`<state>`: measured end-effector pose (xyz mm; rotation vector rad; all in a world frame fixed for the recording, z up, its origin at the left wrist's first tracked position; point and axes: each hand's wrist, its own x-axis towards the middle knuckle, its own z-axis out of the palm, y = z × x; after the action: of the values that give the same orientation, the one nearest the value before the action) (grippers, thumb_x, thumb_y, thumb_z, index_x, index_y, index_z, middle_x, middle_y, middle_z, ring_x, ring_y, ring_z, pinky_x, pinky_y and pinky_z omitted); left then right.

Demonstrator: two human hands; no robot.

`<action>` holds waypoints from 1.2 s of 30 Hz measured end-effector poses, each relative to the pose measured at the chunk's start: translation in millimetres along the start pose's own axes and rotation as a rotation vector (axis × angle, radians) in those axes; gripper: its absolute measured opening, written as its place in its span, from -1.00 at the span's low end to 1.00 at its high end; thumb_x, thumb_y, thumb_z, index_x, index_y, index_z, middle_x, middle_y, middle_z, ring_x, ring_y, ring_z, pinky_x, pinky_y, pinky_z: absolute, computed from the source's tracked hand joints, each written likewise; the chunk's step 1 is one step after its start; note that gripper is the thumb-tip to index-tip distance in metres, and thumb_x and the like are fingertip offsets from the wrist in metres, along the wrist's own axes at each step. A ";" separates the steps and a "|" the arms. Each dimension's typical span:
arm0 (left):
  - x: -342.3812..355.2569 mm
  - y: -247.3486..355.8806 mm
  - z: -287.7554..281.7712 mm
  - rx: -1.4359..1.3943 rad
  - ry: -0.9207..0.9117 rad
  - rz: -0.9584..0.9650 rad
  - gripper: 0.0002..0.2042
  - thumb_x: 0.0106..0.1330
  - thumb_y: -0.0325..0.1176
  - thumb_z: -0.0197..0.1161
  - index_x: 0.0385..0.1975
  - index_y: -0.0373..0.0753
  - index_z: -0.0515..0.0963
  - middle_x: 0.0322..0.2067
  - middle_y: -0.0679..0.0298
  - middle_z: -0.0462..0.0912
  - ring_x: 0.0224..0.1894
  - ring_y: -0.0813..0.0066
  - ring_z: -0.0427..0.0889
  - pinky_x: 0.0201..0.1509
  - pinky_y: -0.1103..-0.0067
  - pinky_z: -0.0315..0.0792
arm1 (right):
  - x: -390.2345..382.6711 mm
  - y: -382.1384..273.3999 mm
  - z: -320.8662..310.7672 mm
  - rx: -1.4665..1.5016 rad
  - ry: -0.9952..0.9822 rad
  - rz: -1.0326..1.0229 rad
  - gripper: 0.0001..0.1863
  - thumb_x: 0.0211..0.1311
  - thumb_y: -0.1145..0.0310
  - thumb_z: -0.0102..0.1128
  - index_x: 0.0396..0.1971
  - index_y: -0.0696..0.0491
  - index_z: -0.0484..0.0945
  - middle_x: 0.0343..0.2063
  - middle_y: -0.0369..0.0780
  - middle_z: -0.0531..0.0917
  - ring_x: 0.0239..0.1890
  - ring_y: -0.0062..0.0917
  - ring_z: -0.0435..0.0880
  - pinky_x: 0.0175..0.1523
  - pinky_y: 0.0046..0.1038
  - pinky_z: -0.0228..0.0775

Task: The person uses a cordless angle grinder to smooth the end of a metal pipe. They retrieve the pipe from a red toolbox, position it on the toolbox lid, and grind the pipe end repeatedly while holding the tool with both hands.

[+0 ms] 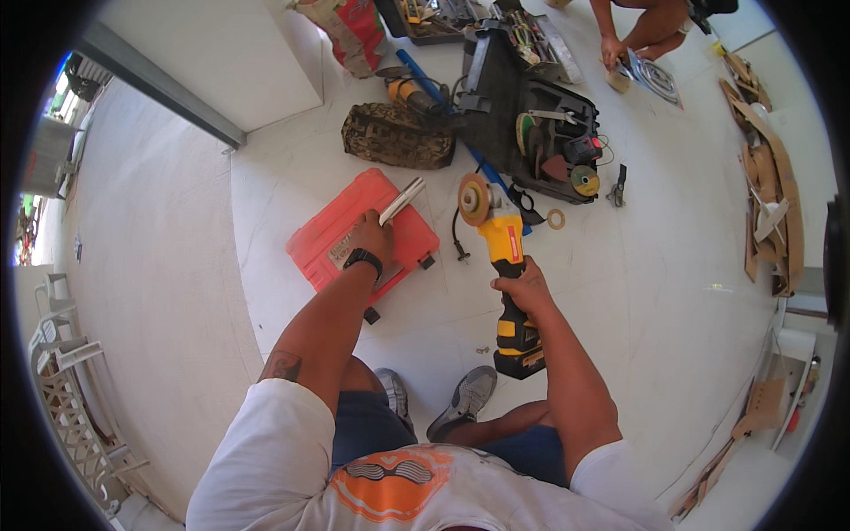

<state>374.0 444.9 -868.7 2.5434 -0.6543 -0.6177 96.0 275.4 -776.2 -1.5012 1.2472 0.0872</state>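
My left hand [370, 232], a dark watch on its wrist, holds a short silver metal tube [404, 199] over a red plastic case [319, 230]. My right hand [526, 287] is closed round the black handle of a yellow-and-black cordless angle grinder [501, 234], which points away from me with a tan disc [475, 198] at its head. A blue bar [488, 170] lies on the floor partly behind the grinder. A flat ring [556, 219] lies to the right of the grinder's head.
A camouflage bag [394, 137], an orange power tool [412, 96], an open black case with discs [553, 155] and a tool tray [540, 40] are ahead. A person's hand [611, 53] is at top right. Cardboard [763, 186] lines the right wall; white chairs [62, 354] stand left.
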 end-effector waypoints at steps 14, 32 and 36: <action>19.9 -18.0 12.1 0.132 -0.037 0.154 -0.63 0.50 -0.18 0.14 0.22 -0.16 0.46 0.06 -0.06 0.55 0.09 -0.17 0.58 0.18 0.11 0.52 | 68.3 -47.3 34.7 -0.349 -0.041 -0.115 -0.35 -0.19 0.22 0.51 -0.05 0.24 0.55 -0.19 -0.03 0.75 -0.12 -0.26 0.76 0.04 -0.35 0.57; 20.3 -9.0 7.8 0.129 -0.104 0.097 -0.62 0.48 -0.21 0.16 0.22 -0.17 0.46 0.09 -0.01 0.56 0.13 -0.16 0.58 0.20 0.12 0.53 | 98.4 -56.2 31.1 -0.544 -0.083 -0.187 -0.24 -0.23 0.16 0.56 0.03 0.25 0.56 -0.20 -0.02 0.75 -0.14 -0.24 0.76 0.04 -0.33 0.57; 20.5 -9.6 9.2 0.124 -0.096 0.104 -0.63 0.48 -0.22 0.16 0.22 -0.18 0.46 0.08 -0.02 0.57 0.11 -0.17 0.59 0.19 0.12 0.53 | 95.4 -59.9 32.9 -0.532 -0.081 -0.184 -0.34 -0.22 0.19 0.51 -0.07 0.24 0.56 -0.19 0.01 0.73 -0.13 -0.22 0.75 0.03 -0.34 0.57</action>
<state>388.7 438.8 -887.3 2.5856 -0.8775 -0.6857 198.5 228.7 -809.0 -2.0410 1.0606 0.3782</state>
